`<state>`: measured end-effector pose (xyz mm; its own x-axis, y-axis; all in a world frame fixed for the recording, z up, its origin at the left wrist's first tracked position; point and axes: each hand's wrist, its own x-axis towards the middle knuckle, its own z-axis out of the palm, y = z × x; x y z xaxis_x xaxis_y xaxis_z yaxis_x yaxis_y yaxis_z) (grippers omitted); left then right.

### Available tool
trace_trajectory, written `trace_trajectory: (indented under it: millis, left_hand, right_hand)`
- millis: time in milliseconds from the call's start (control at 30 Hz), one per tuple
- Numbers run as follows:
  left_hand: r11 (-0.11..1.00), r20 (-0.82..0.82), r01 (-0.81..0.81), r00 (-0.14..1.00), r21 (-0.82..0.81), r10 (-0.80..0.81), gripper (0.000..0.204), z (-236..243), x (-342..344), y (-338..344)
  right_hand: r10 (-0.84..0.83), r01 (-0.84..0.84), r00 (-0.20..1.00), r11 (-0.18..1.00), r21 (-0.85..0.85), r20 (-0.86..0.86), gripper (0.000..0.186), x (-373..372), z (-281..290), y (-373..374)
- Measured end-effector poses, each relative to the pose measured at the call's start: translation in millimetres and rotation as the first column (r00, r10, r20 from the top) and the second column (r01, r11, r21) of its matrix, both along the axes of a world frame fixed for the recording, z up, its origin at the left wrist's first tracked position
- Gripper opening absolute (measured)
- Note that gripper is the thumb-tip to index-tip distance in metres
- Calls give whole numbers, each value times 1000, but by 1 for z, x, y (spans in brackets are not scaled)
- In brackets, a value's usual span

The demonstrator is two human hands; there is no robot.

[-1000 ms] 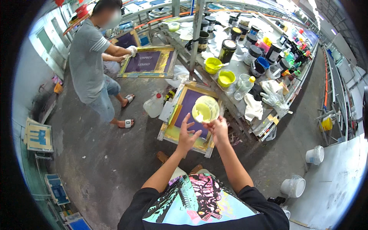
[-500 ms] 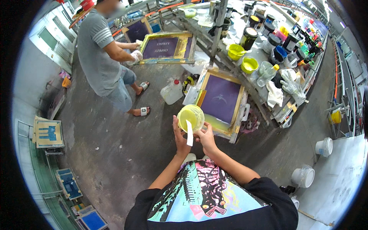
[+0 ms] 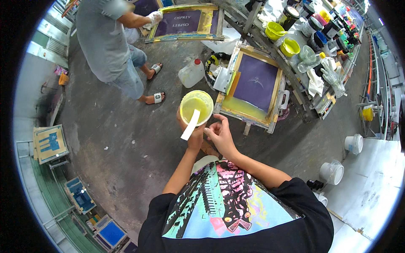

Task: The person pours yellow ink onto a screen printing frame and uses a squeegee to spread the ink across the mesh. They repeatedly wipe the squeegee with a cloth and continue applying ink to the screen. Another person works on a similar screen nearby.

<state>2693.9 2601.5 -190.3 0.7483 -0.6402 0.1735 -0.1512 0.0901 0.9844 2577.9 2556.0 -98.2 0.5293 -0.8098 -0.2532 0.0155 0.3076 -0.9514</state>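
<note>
My left hand (image 3: pixel 195 138) is wrapped round a translucent plastic tub (image 3: pixel 196 95) and holds it up from below. Inside is yellow-green ink, and a flat white stirring strip (image 3: pixel 191 126) leans out over the near rim. My right hand (image 3: pixel 222 137) is off the tub, just to its lower right, with its fingers loosely bent, apart and holding nothing I can see. Beyond it lies a screen-printing frame (image 3: pixel 279 90) with purple mesh; a band of yellow-green ink (image 3: pixel 242 108) spreads along its near end.
A co-worker in a grey shirt (image 3: pixel 99 42) stands at the far left, a gloved hand on another printing screen (image 3: pixel 181 22). Between us sits a white jug (image 3: pixel 190 75) with a red cap. Lime bowls (image 3: pixel 290 47) and ink jars crowd the right bench. White buckets (image 3: pixel 331 173) stand right.
My right hand has come away from the tub, leaving it in my left hand. The tub has shifted left and up in the view, which has itself moved. The co-worker appears leaning further over.
</note>
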Motion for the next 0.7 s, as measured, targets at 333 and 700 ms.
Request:
trace_trajectory:
  millis: [333, 700]
  left_hand:
    - [989, 129, 80, 990, -121, -64, 93, 18, 3, -22]
    - [927, 64, 350, 931, 132, -360, 101, 3, 2, -41]
  right_hand:
    - [45, -499, 860, 289, -817, -509, 51, 8, 35, -23]
    - [62, -491, 861, 364, -792, -505, 18, -36, 49, -133]
